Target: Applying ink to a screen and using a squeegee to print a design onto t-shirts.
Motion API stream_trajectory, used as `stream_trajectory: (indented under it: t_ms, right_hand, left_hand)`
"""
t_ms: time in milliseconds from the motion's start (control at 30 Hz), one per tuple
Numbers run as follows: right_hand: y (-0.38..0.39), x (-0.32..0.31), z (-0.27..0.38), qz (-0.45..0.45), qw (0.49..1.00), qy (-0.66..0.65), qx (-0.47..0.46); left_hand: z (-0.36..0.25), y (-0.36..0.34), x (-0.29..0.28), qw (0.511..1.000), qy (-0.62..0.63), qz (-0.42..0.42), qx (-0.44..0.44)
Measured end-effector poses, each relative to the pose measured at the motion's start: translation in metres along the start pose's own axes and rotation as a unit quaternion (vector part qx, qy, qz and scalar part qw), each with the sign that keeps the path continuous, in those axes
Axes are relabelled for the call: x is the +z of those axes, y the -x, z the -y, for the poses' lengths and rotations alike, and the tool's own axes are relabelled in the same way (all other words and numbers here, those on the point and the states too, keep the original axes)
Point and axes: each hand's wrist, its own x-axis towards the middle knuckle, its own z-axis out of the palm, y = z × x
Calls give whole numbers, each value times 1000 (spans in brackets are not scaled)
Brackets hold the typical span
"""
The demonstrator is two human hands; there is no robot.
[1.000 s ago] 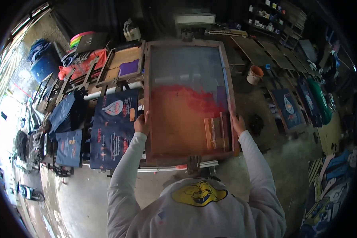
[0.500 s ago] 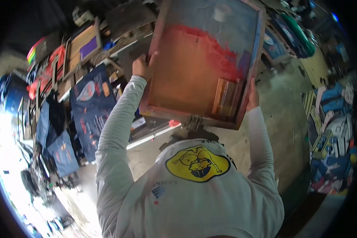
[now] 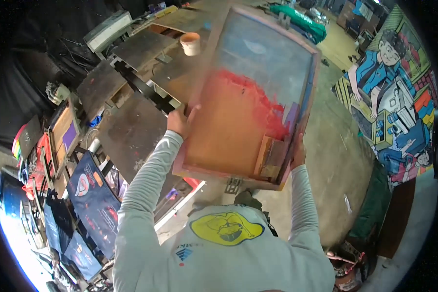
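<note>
Left hand [image 3: 179,122] and right hand [image 3: 299,155] clamp a screen-printing frame [image 3: 224,138], apparently for carrying. The next move likely needs level support

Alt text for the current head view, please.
A person's left hand and right hand hold opposite sides of a wood-framed screen, orange below and blue-grey above, with a red smear between. A wooden piece lies near its lower right corner. Dark boards and a bucket are left of it, a cartoon-style painting right.

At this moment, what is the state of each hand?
Left hand: closed on the left edge of the rectangular wooden-framed mesh screen.
Right hand: holding its right edge.
</note>
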Motion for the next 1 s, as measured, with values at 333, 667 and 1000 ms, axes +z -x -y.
stream_trajectory:
  t_ms: [333,667,1000]
  right_hand:
    - [-53,-186,13,-98,993,-59,20]
    - [-106,-291,95,-212,974,38,-69]
    - [-194,-315,157,-182,968,143,-94]
  left_hand:
    - [-118,-5,187,995,32,56,77]
    - [-213,-64,319,983,6,159,87]
    - [-228,-125,403,963,195,170,-75]
